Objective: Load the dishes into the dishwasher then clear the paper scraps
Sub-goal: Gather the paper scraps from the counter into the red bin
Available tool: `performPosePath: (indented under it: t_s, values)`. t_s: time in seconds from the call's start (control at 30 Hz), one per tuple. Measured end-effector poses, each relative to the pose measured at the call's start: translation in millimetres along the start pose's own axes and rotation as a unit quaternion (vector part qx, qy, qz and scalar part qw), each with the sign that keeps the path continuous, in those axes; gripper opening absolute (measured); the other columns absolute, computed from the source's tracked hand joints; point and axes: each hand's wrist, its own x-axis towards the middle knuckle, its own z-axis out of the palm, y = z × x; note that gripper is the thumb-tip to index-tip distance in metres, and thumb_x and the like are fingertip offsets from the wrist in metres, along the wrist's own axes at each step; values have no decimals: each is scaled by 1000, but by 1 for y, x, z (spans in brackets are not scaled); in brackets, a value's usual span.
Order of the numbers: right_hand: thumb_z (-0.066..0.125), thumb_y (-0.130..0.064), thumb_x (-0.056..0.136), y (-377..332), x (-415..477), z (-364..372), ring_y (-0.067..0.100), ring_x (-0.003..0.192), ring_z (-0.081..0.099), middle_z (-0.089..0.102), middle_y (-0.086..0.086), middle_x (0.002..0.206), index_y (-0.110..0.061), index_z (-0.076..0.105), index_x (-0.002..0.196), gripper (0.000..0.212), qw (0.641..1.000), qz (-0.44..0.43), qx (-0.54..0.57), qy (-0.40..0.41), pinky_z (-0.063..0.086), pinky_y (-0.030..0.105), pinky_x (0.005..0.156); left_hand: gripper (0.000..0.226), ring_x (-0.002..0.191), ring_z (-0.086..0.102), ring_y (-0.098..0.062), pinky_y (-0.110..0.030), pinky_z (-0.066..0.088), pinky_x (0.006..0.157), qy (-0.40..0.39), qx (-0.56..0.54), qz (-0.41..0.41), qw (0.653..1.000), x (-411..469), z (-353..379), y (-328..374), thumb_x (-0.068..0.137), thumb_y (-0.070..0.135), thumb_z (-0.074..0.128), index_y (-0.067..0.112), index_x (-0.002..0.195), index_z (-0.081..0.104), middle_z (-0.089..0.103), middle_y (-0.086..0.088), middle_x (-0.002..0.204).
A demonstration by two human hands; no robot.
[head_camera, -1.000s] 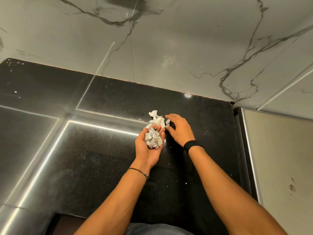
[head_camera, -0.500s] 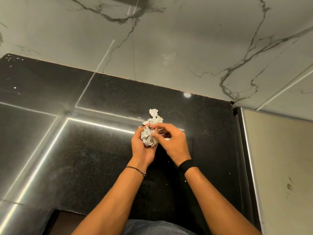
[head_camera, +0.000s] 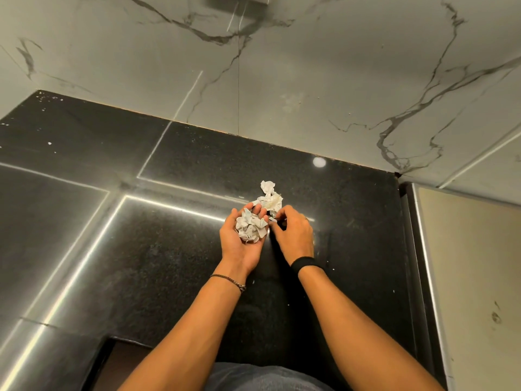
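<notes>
Left hand (head_camera: pixel 242 244): turned palm up and cupped just above the worktop (head_camera: pixel 169 263). A paper wad (head_camera: pixel 251 228) is held within its loosely curled fingers, so the palm serves as a tray for collected pieces.
Right hand (head_camera: pixel 294 235): placed just beside the left, knuckles up, fingers curled down at the near edge of the loose scraps (head_camera: pixel 269 197). Whether a piece is already pinched cannot be told.
Loose scraps: a small crumpled white heap, lying on the worktop just beyond the fingertips of both hands.
Worktop: glossy black stone, streaked with light reflections and dotted with white specks.
Wall (head_camera: pixel 282 80): pale marble with dark veins, set behind the worktop.
Step, as judged: scraps are being gathered into the left palm for disposal. No dishes or dishwasher are seen.
</notes>
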Motion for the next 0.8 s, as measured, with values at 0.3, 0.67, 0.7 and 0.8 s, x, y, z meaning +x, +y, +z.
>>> performPosePath:
  t_s: [0.3,0.67,0.7,0.8]
  values:
    - [76,-17,88,-7,-22,-29,5,85,66,71,-13,89,-19,73,97,10,984,22,171,44,55,22,77,38,121,63,-30,-37,51,104,-9,32,16,999,16,4,5,104,31,48,3,123,64,60,-20,141]
    - [52,-16,105,-49,-32,-38,6,101,68,74,-1,108,-18,73,103,21,911,66,391,114,52,19,85,44,112,66,-29,-42,44,113,-82,16,-26,996,2,20,-16,106,33,44,3,132,62,64,-18,129]
    - [49,-16,106,-51,-33,-38,6,105,68,74,-1,110,-17,73,105,24,894,82,424,121,51,18,88,45,110,68,-28,-41,48,108,-86,19,-22,996,-2,20,-16,106,34,43,3,135,61,65,-18,130]
    - [43,-18,109,-62,-34,-37,14,116,66,73,5,119,-12,71,114,29,838,118,517,127,51,29,102,46,116,66,-30,-41,50,106,-96,9,-9,995,-14,23,-19,107,36,42,4,131,63,67,-18,129]
